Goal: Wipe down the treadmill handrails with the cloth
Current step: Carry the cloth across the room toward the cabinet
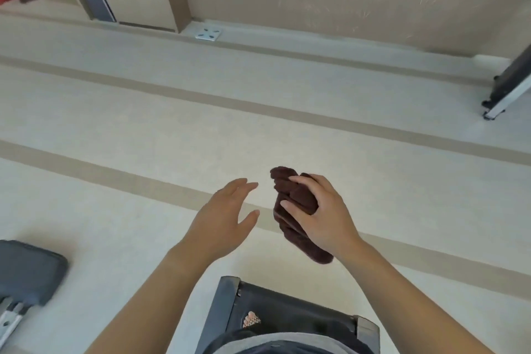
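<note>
Treadmill (287,313) end underfoot, right hand (324,213) gripping cloth (296,210), left hand (227,215) spread empty

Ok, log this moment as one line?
right hand: grips bunched dark brown cloth | left hand: open, empty, beside cloth | handrails: not visible

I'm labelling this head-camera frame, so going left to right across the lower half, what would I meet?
Grey padded machine end → open left hand → dark brown cloth → right hand gripping that cloth. The treadmill deck end sits below the hands, so I leave it out of the order.
</note>
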Tool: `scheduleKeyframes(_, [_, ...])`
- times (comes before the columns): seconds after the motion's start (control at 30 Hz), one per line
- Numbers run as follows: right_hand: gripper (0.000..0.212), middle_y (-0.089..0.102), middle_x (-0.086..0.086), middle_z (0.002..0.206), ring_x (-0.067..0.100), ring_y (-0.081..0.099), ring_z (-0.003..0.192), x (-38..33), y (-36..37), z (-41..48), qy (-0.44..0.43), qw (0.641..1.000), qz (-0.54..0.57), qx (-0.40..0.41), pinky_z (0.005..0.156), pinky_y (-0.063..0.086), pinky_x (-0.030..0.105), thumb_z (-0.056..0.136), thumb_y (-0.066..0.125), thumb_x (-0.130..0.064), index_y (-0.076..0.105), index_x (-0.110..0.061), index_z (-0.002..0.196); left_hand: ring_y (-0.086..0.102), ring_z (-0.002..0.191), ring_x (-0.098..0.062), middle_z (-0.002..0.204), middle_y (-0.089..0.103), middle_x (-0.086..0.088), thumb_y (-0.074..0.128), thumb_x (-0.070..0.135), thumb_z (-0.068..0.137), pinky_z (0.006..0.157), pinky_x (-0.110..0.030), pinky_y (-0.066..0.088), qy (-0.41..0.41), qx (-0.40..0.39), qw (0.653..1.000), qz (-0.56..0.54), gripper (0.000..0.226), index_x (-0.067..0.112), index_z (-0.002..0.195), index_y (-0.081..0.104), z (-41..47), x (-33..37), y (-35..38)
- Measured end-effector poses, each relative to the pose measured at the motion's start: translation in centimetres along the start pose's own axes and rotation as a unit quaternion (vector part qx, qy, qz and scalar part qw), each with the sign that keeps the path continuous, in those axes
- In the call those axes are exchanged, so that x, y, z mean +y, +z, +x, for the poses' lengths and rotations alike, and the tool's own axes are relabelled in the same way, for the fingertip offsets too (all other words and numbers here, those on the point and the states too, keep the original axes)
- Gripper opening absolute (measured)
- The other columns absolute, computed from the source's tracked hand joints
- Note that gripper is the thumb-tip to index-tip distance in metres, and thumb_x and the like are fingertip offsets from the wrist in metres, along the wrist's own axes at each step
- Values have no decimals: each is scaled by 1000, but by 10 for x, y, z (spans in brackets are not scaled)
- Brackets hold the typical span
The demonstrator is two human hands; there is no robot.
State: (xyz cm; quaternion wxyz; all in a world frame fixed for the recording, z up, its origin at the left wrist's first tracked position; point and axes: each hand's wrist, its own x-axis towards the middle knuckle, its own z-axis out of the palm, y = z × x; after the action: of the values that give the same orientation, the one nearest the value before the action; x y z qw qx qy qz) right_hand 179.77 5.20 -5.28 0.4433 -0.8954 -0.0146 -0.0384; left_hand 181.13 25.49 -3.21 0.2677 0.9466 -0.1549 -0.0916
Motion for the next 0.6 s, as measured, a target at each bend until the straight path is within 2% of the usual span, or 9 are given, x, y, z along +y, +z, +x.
scheduleKeyframes(0.23, [40,50,-16,121,5,50,109,18,0,86,31,999,10,32,97,39,23,78,70,-38,57,-38,117,23,138,-10,153,23,8,47,36,92,106,-23,23,39,-28,999,8,51,30,140,31,104,-15,-15])
scheduleKeyframes(0.37, [40,50,-15,121,5,51,110,44,3,154,36,998,21,41,97,39,23,77,71,-38,58,-39,115,29,135,-12,152,24,10,47,37,91,104,-28,33,43,-21,999,12,51,31,140,32,178,-27,-16])
scheduleKeyframes(0.47, [41,50,-16,121,5,51,110,83,11,214,27,999,21,39,97,38,21,77,71,-38,58,-39,116,33,133,-13,152,27,9,47,38,91,102,-32,37,49,-8,999,18,51,31,139,32,249,-45,-1])
scheduleKeyframes(0.6, [41,50,-16,121,2,51,109,169,30,314,11,998,17,58,94,35,14,77,71,-38,59,-39,116,35,132,-16,151,29,6,47,37,91,102,-35,38,60,28,997,33,51,28,139,33,373,-80,51])
